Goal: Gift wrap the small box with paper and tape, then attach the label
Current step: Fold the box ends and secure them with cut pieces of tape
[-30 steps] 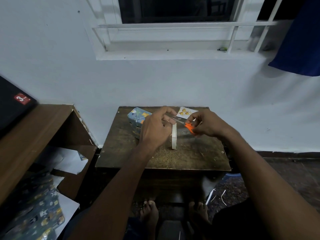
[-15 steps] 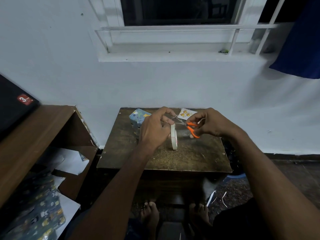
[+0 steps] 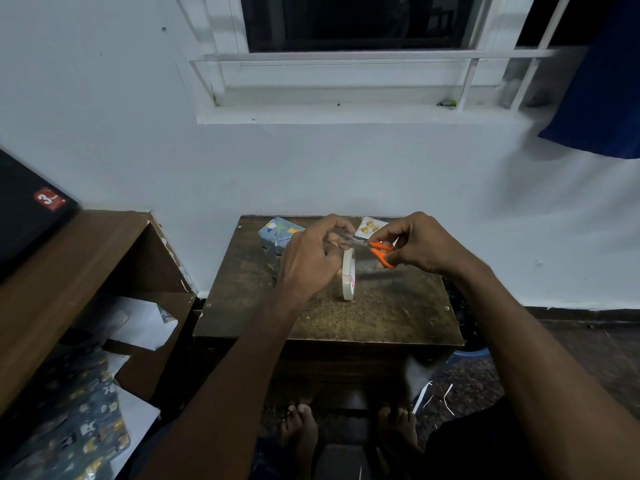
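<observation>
- The orange scissors have moved closer to the tape roll.
- The right hand grips them; the left hand pinches the tape end.
- A crooked snip could make the sticky strip curl up.

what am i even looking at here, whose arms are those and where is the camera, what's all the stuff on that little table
There is no machine here: the two arms belong to a person, and the single picture comes from a wide-angle camera worn on their head, looking forward and down. That is why the arms reach in from the bottom and their bare feet show under the table.

On the small wooden table stands a roll of clear tape, upright on its edge. At the back left lies the small box, already covered in patterned paper, and at the back lies a white label with yellow pictures.

The right hand holds small orange-handled scissors, blades pointing at the left hand. The left hand's fingers are curled just above the roll; it seems to pinch a pulled strip of tape for cutting, though the strip is too clear to see.
</observation>
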